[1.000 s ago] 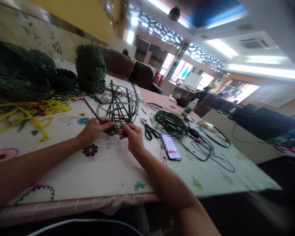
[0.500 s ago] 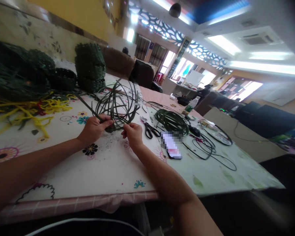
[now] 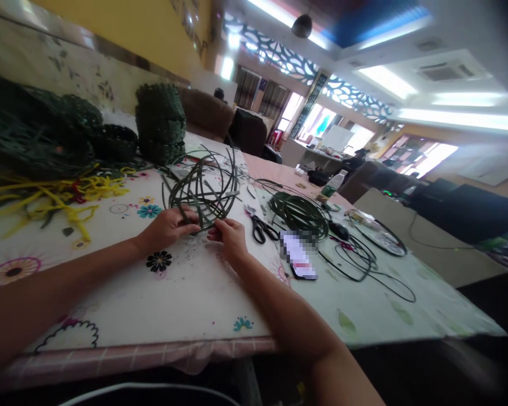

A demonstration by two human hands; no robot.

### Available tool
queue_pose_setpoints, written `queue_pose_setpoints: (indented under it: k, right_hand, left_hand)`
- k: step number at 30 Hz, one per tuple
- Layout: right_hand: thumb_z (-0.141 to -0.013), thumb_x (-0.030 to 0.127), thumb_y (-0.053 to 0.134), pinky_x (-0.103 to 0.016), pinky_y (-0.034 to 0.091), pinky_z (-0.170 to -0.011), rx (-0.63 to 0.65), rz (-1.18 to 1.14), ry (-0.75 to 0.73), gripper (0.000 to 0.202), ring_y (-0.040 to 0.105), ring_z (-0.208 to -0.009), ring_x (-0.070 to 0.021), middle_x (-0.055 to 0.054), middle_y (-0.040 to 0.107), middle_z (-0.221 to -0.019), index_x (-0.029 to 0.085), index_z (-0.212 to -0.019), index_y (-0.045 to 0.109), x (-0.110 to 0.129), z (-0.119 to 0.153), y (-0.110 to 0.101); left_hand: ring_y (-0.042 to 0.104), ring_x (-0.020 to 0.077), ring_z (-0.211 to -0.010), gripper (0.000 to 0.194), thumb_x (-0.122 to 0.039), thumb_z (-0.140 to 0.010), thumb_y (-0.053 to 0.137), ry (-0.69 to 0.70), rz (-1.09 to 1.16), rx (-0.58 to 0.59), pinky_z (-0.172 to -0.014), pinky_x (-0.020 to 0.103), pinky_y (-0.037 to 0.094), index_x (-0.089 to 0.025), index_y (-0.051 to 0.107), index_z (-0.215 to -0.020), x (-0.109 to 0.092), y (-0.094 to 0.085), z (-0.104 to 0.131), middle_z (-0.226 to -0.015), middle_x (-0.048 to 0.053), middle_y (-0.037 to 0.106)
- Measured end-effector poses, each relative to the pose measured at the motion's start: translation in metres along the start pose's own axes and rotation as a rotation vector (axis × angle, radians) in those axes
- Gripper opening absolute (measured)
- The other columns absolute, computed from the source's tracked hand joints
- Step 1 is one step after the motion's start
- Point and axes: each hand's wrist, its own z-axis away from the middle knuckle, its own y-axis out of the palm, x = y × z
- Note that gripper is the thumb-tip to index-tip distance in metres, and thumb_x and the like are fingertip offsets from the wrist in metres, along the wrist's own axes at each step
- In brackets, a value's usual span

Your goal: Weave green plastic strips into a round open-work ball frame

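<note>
A loose, half-round weave of dark green strips stands on the flowered tablecloth in front of me, its strip ends curving up and away. My left hand is closed on its near left side, thumb and fingers pinching the strips. At the near right edge my right hand pinches a strip between thumb and fingertips. The exact strips in each pinch are too small to tell apart. Black-handled scissors lie just right of my right hand.
Right of the scissors lie a phone, a coil of green strip and loose loops. A plastic bottle stands behind. Woven green baskets and yellow strips are at the left. The table's front edge is near me.
The view has shifted slightly, so the table sits a little lower. The woven strips have tipped or turned a bit, and the long strip end at left now points more upright. Both hands keep their pinch.
</note>
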Motion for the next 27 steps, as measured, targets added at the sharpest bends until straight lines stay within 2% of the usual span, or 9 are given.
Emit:
queue_pose_setpoints:
  k: [3,7,9,10,13,16,19,22,27]
  right_hand:
    - [-0.074,0.019,0.065,-0.02,0.051,-0.042,-0.015,-0.02,0.02,0.013,0.056,-0.04,-0.0097,0.001,0.063,-0.05,0.015,-0.064,0.059,0.0,-0.005,-0.006]
    - [-0.075,0.018,0.066,-0.021,0.051,-0.043,-0.023,-0.057,0.062,0.012,0.056,-0.038,-0.0102,0.001,0.063,-0.05,0.016,-0.066,0.057,0.002,-0.011,-0.013]
    - [-0.075,0.017,0.066,-0.022,0.051,-0.043,-0.021,-0.067,0.069,0.013,0.056,-0.037,-0.0103,0.001,0.063,-0.05,0.016,-0.066,0.057,0.002,-0.013,-0.014]
    - [-0.075,0.017,0.067,-0.022,0.051,-0.043,-0.018,-0.07,0.071,0.014,0.056,-0.037,-0.0105,0.001,0.063,-0.05,0.016,-0.066,0.056,0.002,-0.014,-0.014]
    - [-0.076,0.016,0.066,-0.022,0.05,-0.042,-0.019,-0.067,0.073,0.014,0.056,-0.037,-0.0109,0.001,0.062,-0.05,0.016,-0.066,0.055,0.002,-0.014,-0.012]
    - [-0.077,0.014,0.064,-0.022,0.049,-0.041,-0.032,-0.069,0.076,0.013,0.056,-0.037,-0.0116,0.0,0.062,-0.05,0.015,-0.066,0.056,0.002,-0.011,-0.009]
    - [-0.079,0.015,0.061,-0.023,0.05,-0.042,-0.034,-0.079,0.074,0.012,0.056,-0.038,-0.0114,0.0,0.063,-0.051,0.014,-0.067,0.057,0.002,-0.009,-0.006]
    - [-0.079,0.014,0.061,-0.022,0.051,-0.043,-0.033,-0.074,0.073,0.011,0.056,-0.038,-0.011,0.0,0.063,-0.051,0.013,-0.068,0.059,0.002,-0.007,-0.004]
    - [-0.079,0.012,0.058,-0.023,0.05,-0.04,-0.052,-0.04,0.088,0.012,0.056,-0.037,-0.012,-0.001,0.063,-0.05,0.013,-0.067,0.058,0.002,-0.007,-0.003]
  left_hand:
    - [0.065,0.022,-0.097,0.026,-0.044,-0.083,0.068,0.098,-0.043,-0.048,-0.09,0.032,0.051,-0.023,0.075,-0.097,-0.004,-0.011,0.0,-0.103,0.007,0.071]
    - [0.063,0.0148,-0.077,0.021,-0.036,-0.092,0.059,0.068,-0.098,-0.403,-0.076,0.027,0.051,-0.02,0.072,-0.098,-0.007,-0.027,0.003,-0.092,0.004,0.068]
    - [0.061,0.0135,-0.071,0.02,-0.034,-0.094,0.057,0.026,-0.12,-0.481,-0.069,0.026,0.049,-0.018,0.069,-0.095,-0.003,-0.026,0.006,-0.085,0.003,0.065]
    - [0.061,0.0139,-0.07,0.019,-0.033,-0.093,0.057,0.026,-0.134,-0.457,-0.068,0.026,0.049,-0.018,0.068,-0.093,-0.001,-0.022,0.008,-0.083,0.003,0.064]
    - [0.063,0.0172,-0.076,0.016,-0.033,-0.091,0.061,0.12,-0.215,-0.269,-0.072,0.029,0.05,-0.017,0.066,-0.093,0.006,-0.004,0.012,-0.086,0.005,0.067]
    - [0.066,0.0233,-0.095,0.017,-0.031,-0.091,0.061,0.231,-0.362,-0.174,-0.085,0.033,0.052,-0.017,0.065,-0.1,0.01,0.012,0.014,-0.099,0.01,0.07]
    - [0.063,0.0249,-0.112,0.015,-0.024,-0.094,0.055,0.316,-0.471,-0.085,-0.093,0.034,0.052,-0.017,0.063,-0.105,0.015,0.019,0.014,-0.107,0.011,0.07]
    - [0.067,0.0232,-0.102,0.014,-0.02,-0.093,0.054,0.313,-0.537,-0.005,-0.081,0.03,0.054,-0.018,0.06,-0.106,0.023,0.021,0.014,-0.104,0.01,0.07]
    - [0.069,0.023,-0.088,0.02,-0.026,-0.091,0.061,0.169,-0.592,0.029,-0.073,0.03,0.054,-0.016,0.061,-0.109,0.035,0.025,0.011,-0.097,0.009,0.071]
